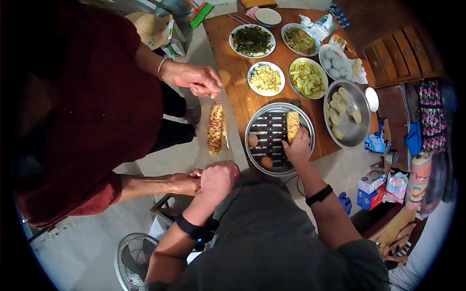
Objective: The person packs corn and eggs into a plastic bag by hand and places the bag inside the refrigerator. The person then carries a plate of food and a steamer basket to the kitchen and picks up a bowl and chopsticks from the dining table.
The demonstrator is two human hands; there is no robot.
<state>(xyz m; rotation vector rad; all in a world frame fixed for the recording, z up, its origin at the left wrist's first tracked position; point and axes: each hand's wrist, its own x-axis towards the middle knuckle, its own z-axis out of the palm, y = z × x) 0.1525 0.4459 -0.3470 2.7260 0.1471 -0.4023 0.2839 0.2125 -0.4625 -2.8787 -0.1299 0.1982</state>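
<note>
My right hand is closed around the lower end of a yellow corn cob, over the right side of a round metal steamer tray. Two brown roundish pieces lie on the slotted tray. My left hand is a fist at the near edge of a clear plastic bag, apparently gripping it; its fingertips are hidden. A reddish-purple thing shows beside that fist. Inside the bag lies a yellow and dark-red corn cob. Another person's hands are at the bag's far and near ends.
The wooden table bears plates of greens, egg and cabbage, a bowl of eggs and a metal basin of dumplings. The other person stands at left. A fan is on the floor.
</note>
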